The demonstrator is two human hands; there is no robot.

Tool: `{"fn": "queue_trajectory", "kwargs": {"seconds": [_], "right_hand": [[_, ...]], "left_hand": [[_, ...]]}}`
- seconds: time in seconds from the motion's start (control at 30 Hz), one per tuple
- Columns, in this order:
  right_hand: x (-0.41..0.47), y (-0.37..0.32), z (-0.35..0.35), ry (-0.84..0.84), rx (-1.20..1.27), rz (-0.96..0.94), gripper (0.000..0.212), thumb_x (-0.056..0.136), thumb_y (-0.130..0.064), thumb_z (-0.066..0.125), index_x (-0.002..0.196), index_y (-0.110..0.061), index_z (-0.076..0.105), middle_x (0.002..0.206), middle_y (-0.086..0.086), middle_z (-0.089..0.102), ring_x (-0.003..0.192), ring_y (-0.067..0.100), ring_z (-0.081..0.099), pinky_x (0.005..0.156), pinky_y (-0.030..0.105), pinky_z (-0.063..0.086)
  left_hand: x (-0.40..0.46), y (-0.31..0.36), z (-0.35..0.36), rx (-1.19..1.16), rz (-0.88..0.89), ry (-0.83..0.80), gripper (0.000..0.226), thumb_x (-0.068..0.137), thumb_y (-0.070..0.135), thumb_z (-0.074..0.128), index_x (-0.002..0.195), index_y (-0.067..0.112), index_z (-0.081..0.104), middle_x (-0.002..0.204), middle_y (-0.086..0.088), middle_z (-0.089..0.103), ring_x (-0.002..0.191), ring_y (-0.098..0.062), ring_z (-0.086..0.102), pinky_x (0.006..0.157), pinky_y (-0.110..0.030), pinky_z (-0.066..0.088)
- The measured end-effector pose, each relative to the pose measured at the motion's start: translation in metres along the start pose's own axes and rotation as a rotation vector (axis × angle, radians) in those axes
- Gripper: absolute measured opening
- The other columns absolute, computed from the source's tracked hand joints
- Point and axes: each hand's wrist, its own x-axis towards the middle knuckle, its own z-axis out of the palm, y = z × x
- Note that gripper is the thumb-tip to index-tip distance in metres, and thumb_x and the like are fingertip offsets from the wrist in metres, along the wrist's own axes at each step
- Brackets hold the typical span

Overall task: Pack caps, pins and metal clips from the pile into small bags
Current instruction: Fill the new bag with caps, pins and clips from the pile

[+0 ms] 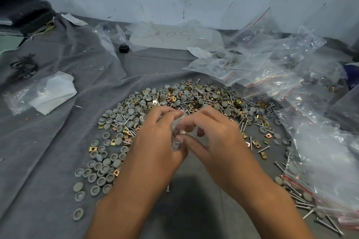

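Observation:
A wide pile [186, 101] of grey round caps, metal pins and gold square clips lies on the grey cloth [58, 141]. Both hands meet just above its near side. My left hand [155, 137] and my right hand [211, 134] pinch a small clear bag [179, 128] between their fingertips. The bag is mostly hidden by the fingers, and I cannot make out what is inside it. Loose caps [97, 169] spread out to the left of my left forearm, and pins [299, 198] lie to the right.
Filled and unfilled clear zip bags [272, 72] with red seal lines are heaped along the right side. A large plastic bag [174, 37] lies by the back wall, a small black block [124, 48] near it, white plastic [52, 91] at left, dark screws [24, 66] far left.

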Motion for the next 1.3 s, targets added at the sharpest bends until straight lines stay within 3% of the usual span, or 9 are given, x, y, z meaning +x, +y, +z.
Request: {"fn": "queue_trajectory", "kwargs": {"seconds": [0.13,0.3,0.4,0.63,0.7,0.8,0.93,1.07,1.3], "right_hand": [[0.006,0.021,0.007,0.145,0.113,0.186,0.006,0.095,-0.028,0.067,0.101,-0.028,0.067,0.092,-0.019,0.058,0.085,-0.002,0.055,0.071,0.007,0.04],[0.008,0.051,0.047,-0.267,-0.078,0.356,0.028,0.096,-0.034,0.064,0.124,-0.035,0.061,0.125,-0.009,0.051,0.115,0.006,0.045,0.095,0.024,0.039],[0.014,0.053,0.063,-0.341,-0.169,0.345,0.036,0.095,-0.041,0.064,0.13,-0.038,0.056,0.133,-0.012,0.043,0.125,0.009,0.034,0.096,0.028,0.031],[0.017,0.053,0.065,-0.34,-0.169,0.333,0.007,0.098,-0.028,0.059,0.101,-0.034,0.056,0.107,-0.011,0.042,0.098,0.01,0.043,0.073,0.028,0.033],[0.017,0.052,0.062,-0.293,-0.072,0.37,0.007,0.099,-0.024,0.06,0.102,-0.03,0.06,0.108,-0.008,0.045,0.095,0.008,0.045,0.075,0.026,0.035],[0.018,0.041,0.047,-0.074,0.129,0.356,0.007,0.097,-0.021,0.066,0.102,-0.026,0.063,0.104,-0.005,0.055,0.088,-0.004,0.052,0.073,0.008,0.037],[0.018,0.012,0.019,0.181,0.196,0.14,0.012,0.093,-0.027,0.07,0.103,-0.023,0.065,0.098,-0.009,0.059,0.09,0.005,0.056,0.075,0.009,0.039],[0.014,-0.009,0.014,0.135,0.095,0.048,0.02,0.085,-0.024,0.079,0.1,-0.025,0.066,0.098,-0.011,0.055,0.091,-0.006,0.051,0.079,0.004,0.036],[0.014,-0.008,0.015,0.071,0.102,0.158,0.018,0.087,-0.022,0.076,0.087,-0.03,0.059,0.091,-0.012,0.052,0.084,-0.002,0.05,0.072,0.006,0.036]], "left_hand": [[0.002,-0.006,-0.008,-0.008,-0.061,0.082,0.055,0.077,0.021,0.081,0.129,0.022,0.063,0.12,0.013,0.051,0.09,-0.001,0.051,0.087,-0.002,0.035],[0.001,-0.011,-0.031,-0.017,-0.127,0.276,0.054,0.075,0.021,0.08,0.126,0.021,0.064,0.116,0.011,0.052,0.082,-0.002,0.05,0.081,0.002,0.033],[-0.001,-0.013,-0.037,0.004,-0.123,0.336,0.054,0.076,0.019,0.08,0.127,0.019,0.065,0.119,0.007,0.055,0.083,-0.005,0.051,0.081,0.001,0.034],[0.0,-0.017,-0.028,0.03,-0.134,0.232,0.055,0.075,0.013,0.083,0.127,0.015,0.065,0.116,0.009,0.051,0.087,-0.006,0.05,0.086,-0.008,0.031],[0.001,-0.017,-0.024,0.026,-0.131,0.193,0.055,0.075,0.013,0.083,0.127,0.015,0.066,0.117,0.009,0.053,0.092,-0.007,0.05,0.089,-0.006,0.03],[0.001,-0.016,-0.017,0.014,-0.099,0.148,0.054,0.075,0.014,0.082,0.126,0.018,0.065,0.118,0.008,0.055,0.084,-0.002,0.046,0.086,-0.005,0.032],[0.0,-0.014,-0.01,0.004,-0.085,0.116,0.054,0.077,0.019,0.08,0.128,0.025,0.063,0.12,0.016,0.05,0.09,0.003,0.045,0.087,-0.01,0.036],[0.001,-0.011,-0.008,-0.008,-0.07,0.118,0.049,0.079,0.021,0.076,0.126,0.025,0.063,0.118,0.018,0.047,0.101,0.003,0.047,0.091,-0.021,0.044],[0.0,-0.012,-0.008,0.003,-0.085,0.101,0.057,0.078,0.022,0.079,0.132,0.028,0.06,0.119,0.02,0.046,0.085,0.0,0.045,0.086,-0.014,0.038]]}}
